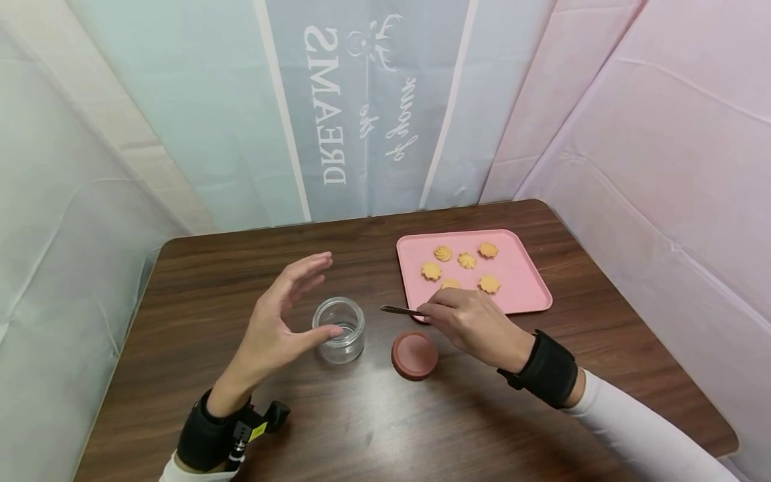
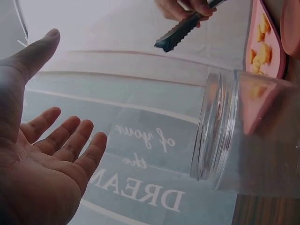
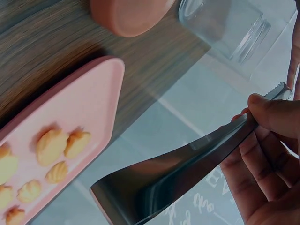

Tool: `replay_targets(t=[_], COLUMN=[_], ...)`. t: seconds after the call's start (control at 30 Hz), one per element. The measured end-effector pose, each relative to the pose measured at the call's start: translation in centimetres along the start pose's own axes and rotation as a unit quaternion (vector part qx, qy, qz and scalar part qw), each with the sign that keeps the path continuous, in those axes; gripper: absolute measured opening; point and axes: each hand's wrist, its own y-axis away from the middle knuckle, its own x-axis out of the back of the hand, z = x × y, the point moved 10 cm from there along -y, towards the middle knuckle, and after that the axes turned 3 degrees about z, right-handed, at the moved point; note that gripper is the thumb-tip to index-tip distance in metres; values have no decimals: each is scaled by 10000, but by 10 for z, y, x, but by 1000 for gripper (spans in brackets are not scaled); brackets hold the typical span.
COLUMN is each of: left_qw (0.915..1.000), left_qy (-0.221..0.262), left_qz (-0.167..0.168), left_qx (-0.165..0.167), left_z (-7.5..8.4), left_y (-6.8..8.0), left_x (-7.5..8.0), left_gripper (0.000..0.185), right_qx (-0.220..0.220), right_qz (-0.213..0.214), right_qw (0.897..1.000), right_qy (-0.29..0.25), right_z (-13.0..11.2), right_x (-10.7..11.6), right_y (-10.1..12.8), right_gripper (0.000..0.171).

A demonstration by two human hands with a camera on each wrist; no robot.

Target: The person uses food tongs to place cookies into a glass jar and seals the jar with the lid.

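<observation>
An empty clear glass jar point(image 1: 340, 329) stands open on the brown table point(image 1: 361, 428). My left hand point(image 1: 283, 314) hovers beside it with fingers spread, the thumb tip near the jar's rim; the left wrist view shows the open palm point(image 2: 42, 159) apart from the jar point(image 2: 248, 136). My right hand point(image 1: 470, 321) grips metal tongs point(image 1: 400, 310) by the handle, tips pointing left toward the jar. In the right wrist view the tongs point(image 3: 187, 164) cross the frame. Several yellow cookies point(image 1: 464, 261) lie on a pink tray point(image 1: 530, 281). A reddish-brown lid point(image 1: 414, 355) lies flat near the right hand.
Fabric curtains point(image 1: 361, 107) with printed lettering close in the table at the back and on both sides. The table's left and right edges sit close to the curtains. Bare wood lies in front of the jar and lid.
</observation>
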Motion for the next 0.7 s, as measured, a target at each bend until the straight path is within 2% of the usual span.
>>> replay_targets(t=[0.43,0.7], left_qw=[9988,9983], left_qy=[-327,-561], left_qz=[-21,-52], left_qx=[-363,-171], left_z=[8,7], left_y=[2,4], left_x=[-14,-21], left_gripper=[82,80], right_qx=[207,355], right_qz=[12,72], right_qw=[9997,9993], right_qy=[-92,-77], right_z=[-15,-25], right_x=[-7,-6], right_y=[-19,-31], right_gripper=[25,21])
